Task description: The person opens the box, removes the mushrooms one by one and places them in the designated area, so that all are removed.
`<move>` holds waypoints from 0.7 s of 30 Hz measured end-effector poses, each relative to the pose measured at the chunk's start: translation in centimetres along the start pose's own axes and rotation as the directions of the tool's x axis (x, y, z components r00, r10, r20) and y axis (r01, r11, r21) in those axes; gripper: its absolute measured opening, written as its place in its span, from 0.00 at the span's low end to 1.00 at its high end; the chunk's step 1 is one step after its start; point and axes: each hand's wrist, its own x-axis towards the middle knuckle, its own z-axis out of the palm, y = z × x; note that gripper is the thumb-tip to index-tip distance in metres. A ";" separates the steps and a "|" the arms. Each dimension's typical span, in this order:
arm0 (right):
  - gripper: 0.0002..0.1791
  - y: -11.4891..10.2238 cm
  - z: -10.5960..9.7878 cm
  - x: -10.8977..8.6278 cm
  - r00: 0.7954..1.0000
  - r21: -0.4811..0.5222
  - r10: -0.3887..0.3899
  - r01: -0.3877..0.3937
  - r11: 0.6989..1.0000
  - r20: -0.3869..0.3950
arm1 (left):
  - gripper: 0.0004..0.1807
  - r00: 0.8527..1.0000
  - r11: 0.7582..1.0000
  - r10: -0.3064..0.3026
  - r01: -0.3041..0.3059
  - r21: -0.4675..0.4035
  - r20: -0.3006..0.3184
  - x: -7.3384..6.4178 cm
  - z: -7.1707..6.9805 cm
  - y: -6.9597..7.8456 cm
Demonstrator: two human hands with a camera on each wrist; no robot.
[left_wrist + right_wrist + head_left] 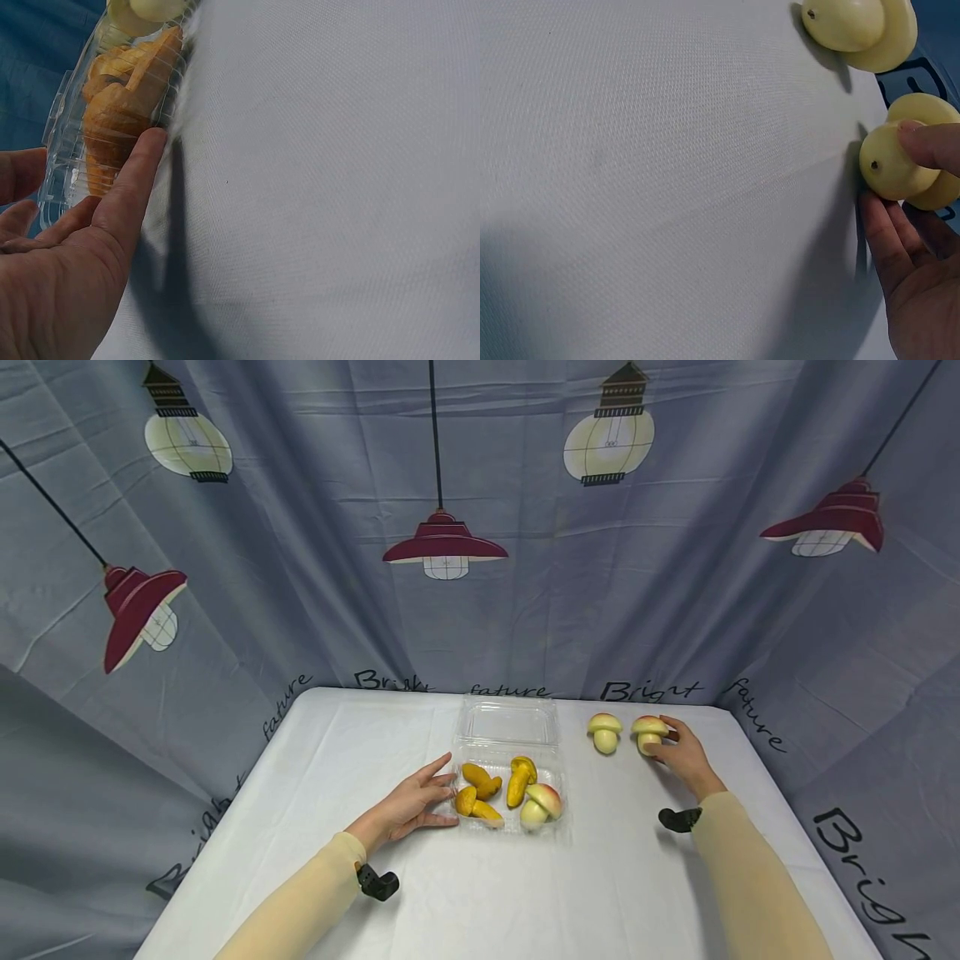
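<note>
My left hand [411, 802] lies at the left side of a clear plastic clamshell box [566, 793], its fingers fairly straight. In the left wrist view its thumb [142, 169] runs along the box wall. Inside the box are several yellow toy mushrooms [517, 787] and one pale toy mushroom with a reddish cap [550, 798]. At the back right, my right hand [688, 758] pinches another pale toy mushroom [889, 161] between thumb and fingers. That mushroom stands cap up in the head view. A similar mushroom [604, 733] stands just left of it.
The box's lid [508, 723] is folded back, away from me. A white cloth [600, 893] covers the table. Grey-blue curtains [525, 627] printed with lamps and lettering hang round its back and sides. Black wrist devices [377, 883] sit on both sleeves.
</note>
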 end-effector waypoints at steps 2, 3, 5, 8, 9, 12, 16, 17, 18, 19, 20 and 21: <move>0.49 0.0 0.1 0.0 1.000 -0.006 0.002 -0.002 1.000 -0.001 | 0.40 1.000 1.000 -0.001 0.001 -0.002 -0.002 0.0 0.0 0.0; 0.49 0.0 0.1 0.0 1.000 -0.010 0.003 -0.003 1.000 -0.002 | 0.40 1.000 1.000 -0.001 0.001 -0.003 -0.003 0.0 0.0 0.0; 0.49 -0.1 0.1 -0.1 1.000 -0.023 0.003 -0.003 1.000 -0.002 | 0.40 1.000 1.000 -0.001 0.001 -0.005 -0.004 0.0 0.0 0.0; 0.49 -0.2 0.1 -0.2 1.000 -0.038 0.002 -0.002 0.999 -0.001 | 0.40 1.000 1.000 -0.001 0.001 -0.005 -0.003 0.0 0.0 0.0; 0.49 -0.2 0.2 -0.2 1.000 -0.043 0.002 -0.002 0.999 -0.002 | 0.40 1.000 1.000 -0.001 0.001 -0.006 -0.002 0.0 0.0 0.0; 0.49 -0.2 0.2 -0.1 1.000 -0.049 0.001 -0.001 0.999 0.000 | 0.39 1.000 1.000 -0.002 0.002 -0.007 0.000 0.1 0.0 -0.1; 0.49 -0.2 0.2 0.0 1.000 -0.057 0.008 -0.008 0.998 -0.005 | 0.40 1.000 1.000 -0.003 0.003 -0.006 0.002 0.1 -0.1 -0.1; 0.49 -0.2 0.2 0.1 1.000 -0.055 0.009 -0.009 0.998 -0.005 | 0.40 1.000 1.000 -0.003 0.003 -0.006 0.002 0.1 -0.1 -0.1; 0.49 -0.1 0.2 0.1 1.000 -0.055 0.009 -0.010 0.998 -0.005 | 0.40 1.000 1.000 -0.003 0.003 -0.005 0.002 0.1 -0.1 -0.1; 0.49 -0.1 0.2 0.1 1.000 -0.055 0.009 -0.009 0.998 -0.004 | 0.40 1.000 1.000 -0.004 0.004 -0.005 0.003 0.1 -0.1 -0.1; 0.49 -0.1 0.2 0.0 1.000 -0.052 0.011 -0.011 0.999 -0.004 | 0.40 1.000 1.000 -0.004 0.004 -0.005 0.002 0.1 -0.1 -0.1; 0.49 -0.1 0.3 0.0 1.000 -0.050 0.014 -0.014 0.999 -0.003 | 0.40 1.000 1.000 -0.004 0.004 -0.003 0.002 0.1 -0.1 -0.1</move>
